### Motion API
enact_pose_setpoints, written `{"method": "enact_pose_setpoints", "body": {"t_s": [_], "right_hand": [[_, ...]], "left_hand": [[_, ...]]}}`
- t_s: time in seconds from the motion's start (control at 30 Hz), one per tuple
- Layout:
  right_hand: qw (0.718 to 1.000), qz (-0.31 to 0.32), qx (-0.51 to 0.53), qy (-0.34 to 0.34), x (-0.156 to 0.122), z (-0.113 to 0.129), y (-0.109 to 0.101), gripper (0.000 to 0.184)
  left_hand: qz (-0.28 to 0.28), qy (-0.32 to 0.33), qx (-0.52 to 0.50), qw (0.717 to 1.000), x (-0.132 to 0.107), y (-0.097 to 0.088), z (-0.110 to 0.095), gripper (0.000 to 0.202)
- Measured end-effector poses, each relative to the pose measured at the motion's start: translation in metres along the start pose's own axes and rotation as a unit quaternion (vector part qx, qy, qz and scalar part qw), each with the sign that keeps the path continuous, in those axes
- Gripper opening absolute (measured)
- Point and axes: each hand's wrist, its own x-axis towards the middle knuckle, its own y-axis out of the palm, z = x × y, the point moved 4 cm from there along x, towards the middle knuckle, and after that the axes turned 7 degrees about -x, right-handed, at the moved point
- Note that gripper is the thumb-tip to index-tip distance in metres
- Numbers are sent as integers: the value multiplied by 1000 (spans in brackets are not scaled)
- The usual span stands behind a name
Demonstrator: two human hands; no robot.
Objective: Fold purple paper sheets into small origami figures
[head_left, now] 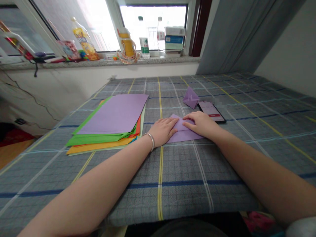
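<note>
A sheet of purple paper (185,135), folded, lies flat on the checked cloth in front of me. My left hand (163,130) rests on its left side, fingers stretched out over the paper; a silver bracelet circles that wrist. From the right, my right hand (198,122) presses its fingertips onto the upper part of the sheet, fingers extended. A crease line runs across the paper between the hands. Just beyond stands a folded purple paper shape (191,98), pointed at the top. Parts of the sheet are hidden under both hands.
A stack of coloured paper (113,113), purple on top, lies to the left. A phone (211,112) with a lit screen lies beyond my right hand. Bottles, a yellow cup (128,46) and boxes (174,39) stand on the windowsill. The cloth's near edge (158,220) is close to me.
</note>
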Motion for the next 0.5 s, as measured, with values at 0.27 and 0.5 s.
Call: {"method": "enact_pose_setpoints", "body": {"t_s": [0.27,0.5], "right_hand": [[1000,13,-20,13,10,-2,18,25],[998,18,-51,8,9,3,17,24]], "left_hand": [[14,-13,-9,1000,1,-1,1,47],[12,-2,3,1000,4,1,0,44]]}}
